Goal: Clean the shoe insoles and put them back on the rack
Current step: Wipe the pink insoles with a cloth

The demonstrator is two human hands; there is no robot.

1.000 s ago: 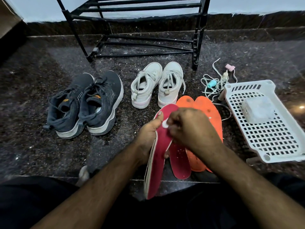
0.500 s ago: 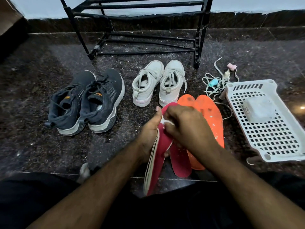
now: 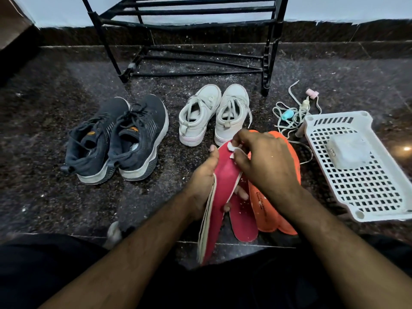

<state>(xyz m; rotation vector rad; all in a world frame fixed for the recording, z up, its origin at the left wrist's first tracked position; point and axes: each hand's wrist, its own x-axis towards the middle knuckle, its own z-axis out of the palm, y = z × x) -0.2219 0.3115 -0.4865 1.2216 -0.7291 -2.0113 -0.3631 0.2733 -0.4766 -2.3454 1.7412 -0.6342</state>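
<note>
A: What changed from a moment ago?
B: The right hand [image 3: 265, 161] has slid toward the toe of the red insole [image 3: 223, 181], pinching a small white wad [image 3: 233, 148] against it.
A: And the left hand [image 3: 205, 181]?
B: It grips that insole on edge, thumb on the toe.
A: The other insoles?
B: A second red insole [image 3: 243, 217] and the orange insoles [image 3: 267, 210] lie on the floor [image 3: 44, 130], near the white shoes [image 3: 214, 112] and the black rack [image 3: 189, 36].
</note>
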